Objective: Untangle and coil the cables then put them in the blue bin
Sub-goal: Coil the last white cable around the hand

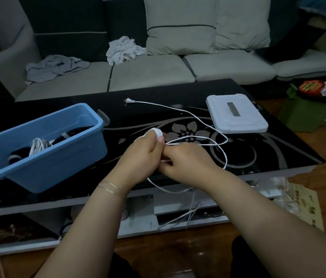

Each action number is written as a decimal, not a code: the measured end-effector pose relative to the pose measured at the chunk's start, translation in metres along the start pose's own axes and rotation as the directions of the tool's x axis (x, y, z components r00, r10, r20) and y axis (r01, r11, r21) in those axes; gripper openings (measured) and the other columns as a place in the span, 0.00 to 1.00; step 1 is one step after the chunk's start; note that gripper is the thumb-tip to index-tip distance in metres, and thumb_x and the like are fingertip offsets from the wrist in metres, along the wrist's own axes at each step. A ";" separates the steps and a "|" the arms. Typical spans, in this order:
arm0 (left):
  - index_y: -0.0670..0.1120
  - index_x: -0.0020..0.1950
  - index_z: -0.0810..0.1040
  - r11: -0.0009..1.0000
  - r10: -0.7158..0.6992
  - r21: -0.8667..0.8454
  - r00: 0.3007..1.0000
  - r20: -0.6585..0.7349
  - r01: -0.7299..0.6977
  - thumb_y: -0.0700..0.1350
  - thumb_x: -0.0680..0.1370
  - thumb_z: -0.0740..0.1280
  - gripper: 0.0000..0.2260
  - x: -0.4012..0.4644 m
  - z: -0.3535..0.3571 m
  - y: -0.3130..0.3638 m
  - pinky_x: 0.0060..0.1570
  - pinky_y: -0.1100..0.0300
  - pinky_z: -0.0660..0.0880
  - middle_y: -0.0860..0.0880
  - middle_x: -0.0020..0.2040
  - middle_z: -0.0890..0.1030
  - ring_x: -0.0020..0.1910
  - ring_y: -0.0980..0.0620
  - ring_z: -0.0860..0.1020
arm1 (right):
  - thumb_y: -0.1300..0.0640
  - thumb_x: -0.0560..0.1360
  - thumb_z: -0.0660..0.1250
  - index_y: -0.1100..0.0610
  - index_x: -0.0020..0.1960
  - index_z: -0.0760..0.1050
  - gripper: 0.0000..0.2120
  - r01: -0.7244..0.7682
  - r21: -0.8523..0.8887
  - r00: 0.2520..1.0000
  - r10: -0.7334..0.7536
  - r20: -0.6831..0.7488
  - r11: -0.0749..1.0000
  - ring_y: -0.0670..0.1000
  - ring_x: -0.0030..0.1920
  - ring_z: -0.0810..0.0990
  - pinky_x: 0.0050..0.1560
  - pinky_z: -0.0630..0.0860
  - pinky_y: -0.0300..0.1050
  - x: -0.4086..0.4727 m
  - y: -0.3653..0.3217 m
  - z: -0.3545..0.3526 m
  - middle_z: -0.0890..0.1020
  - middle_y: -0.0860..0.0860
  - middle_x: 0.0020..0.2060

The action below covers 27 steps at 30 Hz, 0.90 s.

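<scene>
White power cable (202,119) is trailing thin across the black glass table (258,153), plug end beyond; left hand (144,155) is gripping its wound coil, right hand (188,163) pinching a strand, beside the blue bin (44,167).

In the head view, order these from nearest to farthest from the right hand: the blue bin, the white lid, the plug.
From the right hand:
1. White lid, up and to the right on the table.
2. Plug, far side of the table, middle.
3. Blue bin, to the left, past the left hand.
</scene>
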<state>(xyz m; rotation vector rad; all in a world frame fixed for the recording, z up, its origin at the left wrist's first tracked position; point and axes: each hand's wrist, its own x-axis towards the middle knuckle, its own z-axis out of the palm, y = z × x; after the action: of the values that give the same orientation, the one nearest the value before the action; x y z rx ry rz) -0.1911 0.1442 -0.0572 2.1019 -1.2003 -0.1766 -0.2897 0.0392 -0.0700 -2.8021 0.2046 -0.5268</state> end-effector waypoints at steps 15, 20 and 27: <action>0.45 0.48 0.76 0.929 0.075 -0.366 0.941 0.331 0.055 0.42 0.76 0.71 0.05 -0.004 -0.009 0.001 0.27 0.64 0.68 0.49 0.29 0.72 0.25 0.55 0.72 | 0.47 0.74 0.70 0.50 0.35 0.70 0.13 -0.137 0.633 0.990 0.123 0.065 0.762 0.41 0.33 0.70 0.37 0.68 0.42 0.003 0.029 -0.023 0.72 0.42 0.29; 0.40 0.56 0.76 0.840 0.095 -0.533 0.941 0.326 0.100 0.40 0.83 0.60 0.08 -0.005 -0.001 0.001 0.32 0.64 0.77 0.54 0.37 0.84 0.31 0.52 0.82 | 0.46 0.71 0.71 0.56 0.37 0.69 0.17 -0.202 0.668 0.972 0.229 0.048 0.716 0.52 0.33 0.72 0.35 0.69 0.48 0.008 0.034 -0.020 0.75 0.56 0.31; 0.37 0.56 0.78 0.529 0.136 -0.841 0.966 0.220 0.117 0.52 0.82 0.55 0.21 0.003 0.002 -0.001 0.24 0.66 0.63 0.46 0.33 0.81 0.18 0.58 0.64 | 0.55 0.81 0.60 0.57 0.43 0.71 0.09 -0.251 0.846 0.941 0.322 0.099 0.471 0.46 0.25 0.66 0.27 0.64 0.39 0.017 0.038 -0.003 0.72 0.53 0.28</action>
<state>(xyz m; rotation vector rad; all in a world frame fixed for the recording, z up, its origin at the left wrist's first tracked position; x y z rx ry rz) -0.1898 0.1405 -0.0584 1.1885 -0.9540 -0.8857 -0.2784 -0.0008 -0.0724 -1.7113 0.3203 -0.4664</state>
